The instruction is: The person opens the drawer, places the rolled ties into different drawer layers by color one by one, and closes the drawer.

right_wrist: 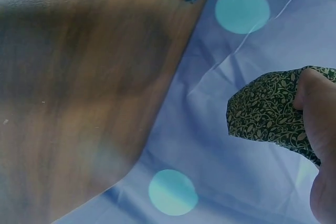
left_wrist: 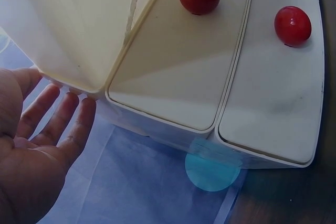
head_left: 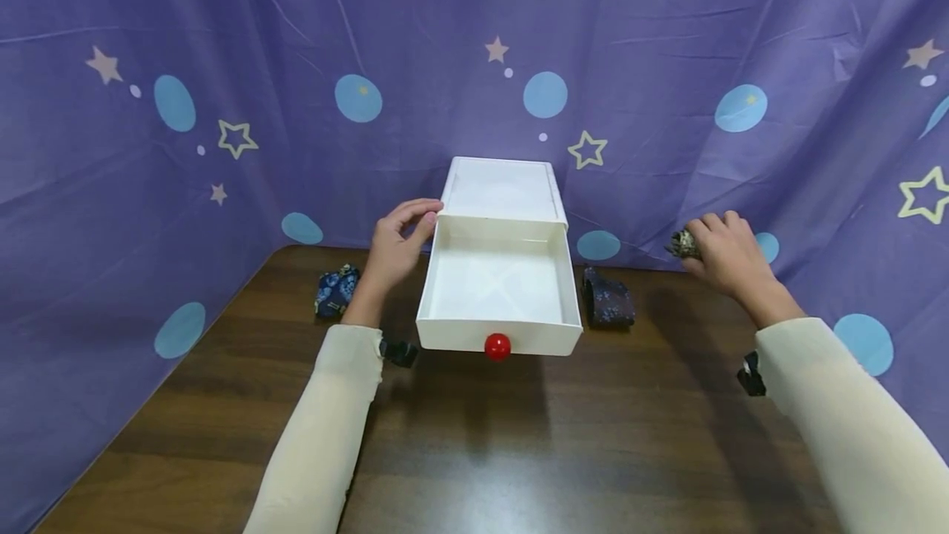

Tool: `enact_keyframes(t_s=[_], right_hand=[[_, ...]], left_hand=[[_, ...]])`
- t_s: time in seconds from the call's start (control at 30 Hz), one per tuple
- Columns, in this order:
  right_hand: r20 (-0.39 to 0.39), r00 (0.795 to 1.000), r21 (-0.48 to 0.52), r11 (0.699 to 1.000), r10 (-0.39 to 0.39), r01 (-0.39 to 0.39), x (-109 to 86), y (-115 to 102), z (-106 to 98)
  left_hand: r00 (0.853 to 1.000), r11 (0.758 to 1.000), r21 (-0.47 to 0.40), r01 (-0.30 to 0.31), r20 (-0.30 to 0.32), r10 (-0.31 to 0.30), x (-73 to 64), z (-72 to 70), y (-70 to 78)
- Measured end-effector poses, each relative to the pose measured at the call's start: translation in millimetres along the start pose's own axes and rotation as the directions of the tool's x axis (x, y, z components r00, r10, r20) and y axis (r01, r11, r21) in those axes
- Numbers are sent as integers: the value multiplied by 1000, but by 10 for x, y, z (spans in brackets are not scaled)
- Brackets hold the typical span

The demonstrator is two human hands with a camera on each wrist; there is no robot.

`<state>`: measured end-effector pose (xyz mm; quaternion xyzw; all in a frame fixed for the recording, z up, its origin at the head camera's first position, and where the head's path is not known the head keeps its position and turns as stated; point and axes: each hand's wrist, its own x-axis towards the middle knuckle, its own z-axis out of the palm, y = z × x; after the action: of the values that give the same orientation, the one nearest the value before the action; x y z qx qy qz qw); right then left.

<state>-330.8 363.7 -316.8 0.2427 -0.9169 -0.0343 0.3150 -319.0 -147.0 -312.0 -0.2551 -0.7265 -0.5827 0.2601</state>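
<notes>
A white drawer unit (head_left: 504,188) stands at the back middle of the table with its top drawer (head_left: 498,277) pulled out; a red knob (head_left: 497,346) is on the front. My left hand (head_left: 400,241) touches the unit's left side near the drawer opening, fingers fairly straight, as the left wrist view also shows. Off to the right, my right hand (head_left: 730,258) grips a rolled necktie (head_left: 684,244) above the table. Its dark green cloth with a pale leafy pattern (right_wrist: 265,109) shows in the right wrist view, partly covered by the fingers.
A rolled blue patterned necktie (head_left: 337,291) lies left of the unit, and a dark navy one (head_left: 608,299) lies right of it. Two closed drawers (left_wrist: 168,61) with red knobs sit below the pulled-out one. Behind the wooden table (head_left: 630,435) hangs a purple curtain (head_left: 445,23).
</notes>
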Motion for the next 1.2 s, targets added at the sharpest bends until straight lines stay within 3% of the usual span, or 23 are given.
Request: enact_keyframes(t_s=[0.5,0.77,1.2], right_hand=[[-99,986,35,989,-137,141,255,-308,-240],[-214,944,38,964,-251,265,336,-492,-315],[-325,865,15,913,-382,409,482,-800,-525]], left_hand=[[1000,1000,-13,-3,-2,3,8,14,-8],[1000,1000,-23,18,1,-18,11,23,-19],[999,999,-15,-36,-8,36,-1,27,-37]])
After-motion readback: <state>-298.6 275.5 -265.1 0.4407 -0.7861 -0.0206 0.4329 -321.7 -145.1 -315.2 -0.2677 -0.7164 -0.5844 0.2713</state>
